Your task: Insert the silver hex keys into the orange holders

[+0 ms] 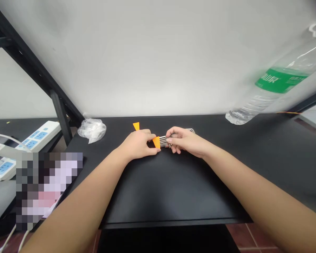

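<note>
My left hand [139,144] rests on the black desk, its thumb and index finger closed on an orange piece [157,142] with slanted sides. Several thin, parallel metal rods [163,141] run from that piece toward my right hand [185,140]. The right thumb and fingers are closed around the rods. Past this hand sticks out a bent metal loop [191,130], which looks like part of the same wire object. Behind the left hand shows a second orange piece [136,125]; whether it joins the first is hidden by the hand.
A crumpled clear plastic bag [92,130] lies at the back left of the black desk [179,189]. At the right, a big clear bottle with a green label [279,80] stands by the white wall. White power strips [39,136] and cables are on the left, beyond a black frame post [60,116].
</note>
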`<state>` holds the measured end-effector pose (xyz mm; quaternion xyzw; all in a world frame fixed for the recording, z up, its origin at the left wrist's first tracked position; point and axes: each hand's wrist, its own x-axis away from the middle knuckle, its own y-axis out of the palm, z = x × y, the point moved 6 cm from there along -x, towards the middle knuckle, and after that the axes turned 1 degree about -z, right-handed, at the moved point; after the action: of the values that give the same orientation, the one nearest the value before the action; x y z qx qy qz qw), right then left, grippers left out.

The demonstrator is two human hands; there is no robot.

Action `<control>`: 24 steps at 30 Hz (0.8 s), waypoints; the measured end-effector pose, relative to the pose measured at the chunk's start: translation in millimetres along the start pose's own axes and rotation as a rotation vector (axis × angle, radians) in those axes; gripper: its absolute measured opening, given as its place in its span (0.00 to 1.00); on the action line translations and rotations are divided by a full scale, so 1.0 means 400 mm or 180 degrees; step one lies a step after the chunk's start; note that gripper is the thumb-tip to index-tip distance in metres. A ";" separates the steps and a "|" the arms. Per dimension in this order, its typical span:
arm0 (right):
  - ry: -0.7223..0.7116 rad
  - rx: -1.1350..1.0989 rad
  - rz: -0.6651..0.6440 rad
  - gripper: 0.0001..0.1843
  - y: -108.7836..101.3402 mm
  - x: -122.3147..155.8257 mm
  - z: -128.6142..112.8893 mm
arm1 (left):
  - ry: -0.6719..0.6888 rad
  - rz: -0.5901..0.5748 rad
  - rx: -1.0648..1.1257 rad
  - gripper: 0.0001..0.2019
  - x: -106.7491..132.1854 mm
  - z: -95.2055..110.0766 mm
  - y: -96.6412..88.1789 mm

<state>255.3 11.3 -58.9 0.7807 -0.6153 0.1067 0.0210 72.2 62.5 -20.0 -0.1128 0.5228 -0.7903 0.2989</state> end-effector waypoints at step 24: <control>-0.1141 0.3990 -0.0138 0.50 0.121 0.083 -0.003 | -0.0098 -0.0122 -0.0229 0.14 0.000 -0.003 0.013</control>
<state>215.9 -32.0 -56.0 0.6629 -0.4146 0.3130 -0.5391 73.6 61.9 -25.2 -0.1456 0.5439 -0.7747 0.2876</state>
